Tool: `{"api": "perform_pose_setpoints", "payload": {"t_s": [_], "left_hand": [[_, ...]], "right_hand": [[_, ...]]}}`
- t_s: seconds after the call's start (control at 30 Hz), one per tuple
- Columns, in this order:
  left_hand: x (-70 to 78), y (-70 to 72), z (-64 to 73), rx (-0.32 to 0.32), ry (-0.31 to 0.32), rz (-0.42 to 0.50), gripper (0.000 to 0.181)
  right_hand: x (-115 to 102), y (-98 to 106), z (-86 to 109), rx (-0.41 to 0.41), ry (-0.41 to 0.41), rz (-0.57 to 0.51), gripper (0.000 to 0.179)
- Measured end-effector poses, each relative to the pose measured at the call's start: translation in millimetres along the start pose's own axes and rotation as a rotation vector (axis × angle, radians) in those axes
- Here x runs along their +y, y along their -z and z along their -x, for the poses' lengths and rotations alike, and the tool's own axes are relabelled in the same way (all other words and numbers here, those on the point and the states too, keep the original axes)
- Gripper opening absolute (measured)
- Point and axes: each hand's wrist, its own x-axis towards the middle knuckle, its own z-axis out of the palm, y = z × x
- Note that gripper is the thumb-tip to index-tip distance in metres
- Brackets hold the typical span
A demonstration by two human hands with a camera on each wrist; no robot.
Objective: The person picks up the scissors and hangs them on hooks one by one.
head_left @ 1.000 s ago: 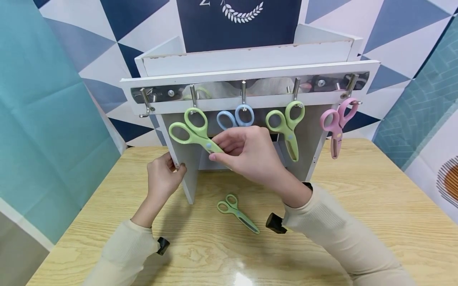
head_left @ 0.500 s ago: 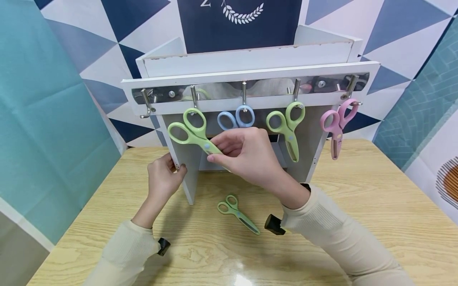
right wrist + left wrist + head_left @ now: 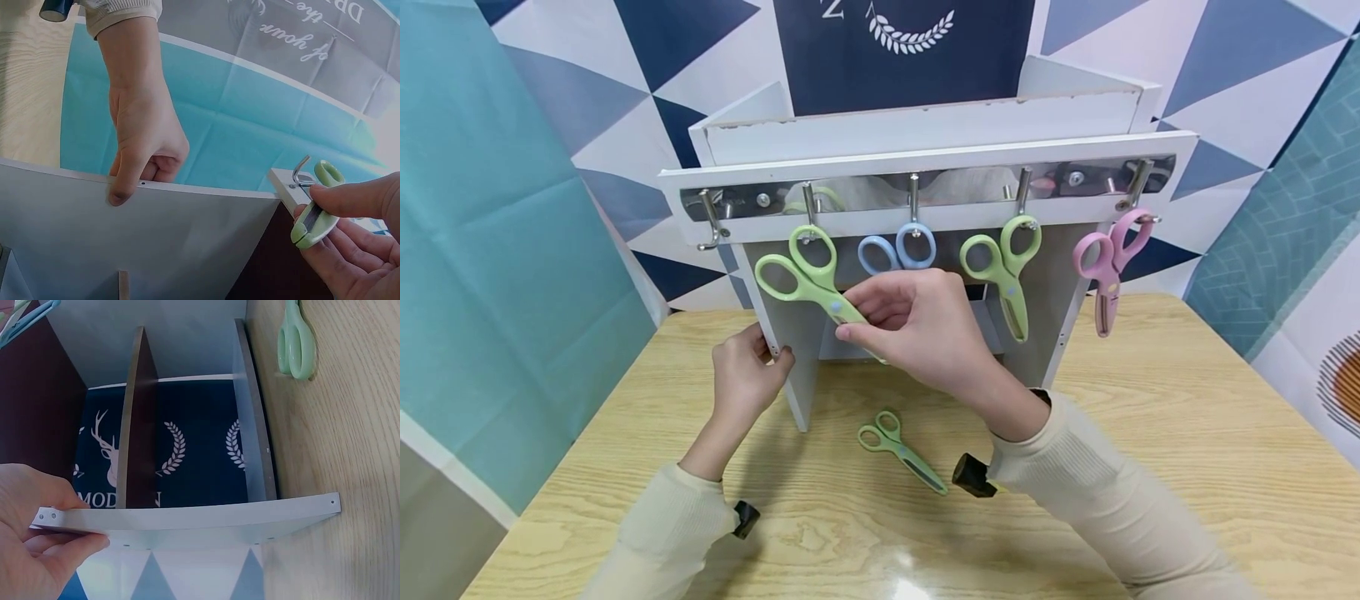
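My right hand (image 3: 928, 325) pinches a pair of green scissors (image 3: 815, 283) by the blade end, tilted, handles up and to the left. One handle ring is at the second hook from the left, whose tip shows inside the ring. My left hand (image 3: 741, 375) grips the front edge of the white rack's left side panel (image 3: 187, 517), thumb on one face. Blue scissors (image 3: 898, 250) are at the middle hook, their blades hidden behind my right hand. More green scissors (image 3: 1003, 267) and pink scissors (image 3: 1107, 262) hang from the hooks at the right.
Another pair of green scissors (image 3: 901, 446) lies on the wooden table (image 3: 820, 533) in front of the rack. The leftmost hook (image 3: 709, 221) of the rail bears nothing. Inside the rack are dividing boards (image 3: 140, 425). A patterned cloth backdrop stands behind.
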Motion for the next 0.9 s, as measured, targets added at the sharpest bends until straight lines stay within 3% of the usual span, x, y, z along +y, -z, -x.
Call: {"api": "perform_pose_setpoints", "payload": {"t_s": [0.47, 0.63, 0.9], "left_hand": [[0.6, -1.5, 0.0, 0.008, -0.016, 0.007, 0.022], [-0.1, -1.1, 0.4, -0.001, 0.002, 0.022, 0.025], [0.0, -0.1, 1.0, 0.002, -0.010, 0.031, 0.026]], "right_hand": [[6.4, -7.3, 1.9, -0.004, -0.033, 0.002, 0.021], [14.7, -13.0, 5.7, -0.013, -0.055, 0.054, 0.018], [34.2, -21.2, 22.5, -0.099, -0.103, 0.166, 0.016]]}}
